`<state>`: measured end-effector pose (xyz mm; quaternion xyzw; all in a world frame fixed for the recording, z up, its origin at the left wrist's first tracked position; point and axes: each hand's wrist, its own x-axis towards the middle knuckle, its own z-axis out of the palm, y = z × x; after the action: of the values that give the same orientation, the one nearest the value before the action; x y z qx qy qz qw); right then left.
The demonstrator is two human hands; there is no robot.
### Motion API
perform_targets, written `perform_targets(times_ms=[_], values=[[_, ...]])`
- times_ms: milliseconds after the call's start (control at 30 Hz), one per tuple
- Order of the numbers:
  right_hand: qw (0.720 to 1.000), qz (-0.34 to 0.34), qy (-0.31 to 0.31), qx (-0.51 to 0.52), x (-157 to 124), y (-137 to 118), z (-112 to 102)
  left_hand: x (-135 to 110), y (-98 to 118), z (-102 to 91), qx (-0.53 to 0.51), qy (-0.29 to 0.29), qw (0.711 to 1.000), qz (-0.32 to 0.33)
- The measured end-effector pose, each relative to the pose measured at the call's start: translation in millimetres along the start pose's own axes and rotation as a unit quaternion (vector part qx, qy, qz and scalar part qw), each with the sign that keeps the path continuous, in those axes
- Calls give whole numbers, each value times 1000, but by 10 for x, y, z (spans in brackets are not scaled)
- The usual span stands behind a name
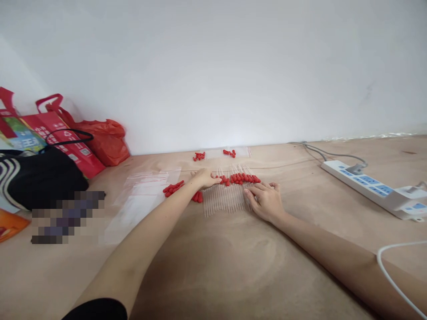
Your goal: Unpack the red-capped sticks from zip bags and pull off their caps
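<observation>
A row of thin clear tubes (224,201) lies side by side on the wooden table, with small red caps (245,178) lined along their far ends. My left hand (204,178) reaches to the left end of that cap row, fingers pinched at a red cap. My right hand (265,200) rests on the right part of the tubes, fingers curled and pressing them down. Loose red caps (172,188) lie left of my left hand, and a few more caps (197,197) sit under my left wrist.
Clear zip bags (143,186) lie to the left. Two small piles of red caps (199,156) sit near the wall on another bag. Red bags (80,138) and a black bag (40,180) stand at far left. A white power strip (373,189) and a cable (390,275) lie right.
</observation>
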<state>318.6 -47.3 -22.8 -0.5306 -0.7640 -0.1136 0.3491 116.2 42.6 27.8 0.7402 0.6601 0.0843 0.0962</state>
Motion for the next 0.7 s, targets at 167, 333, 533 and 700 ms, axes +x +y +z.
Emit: perform_targets(times_ms=[167,333,533,700], values=[[999,19,33,12,1,26,22,-30,27,-32,4,10,1000,-19],[997,17,70,29,-5,33,19,-291,-50,-109,31,117,993,-3],[989,-89,103,58,-30,-27,-20,-905,-275,58,65,315,911,256],[973,-206,88,52,-60,-136,-85,-1177,-234,226,46,347,867,355]])
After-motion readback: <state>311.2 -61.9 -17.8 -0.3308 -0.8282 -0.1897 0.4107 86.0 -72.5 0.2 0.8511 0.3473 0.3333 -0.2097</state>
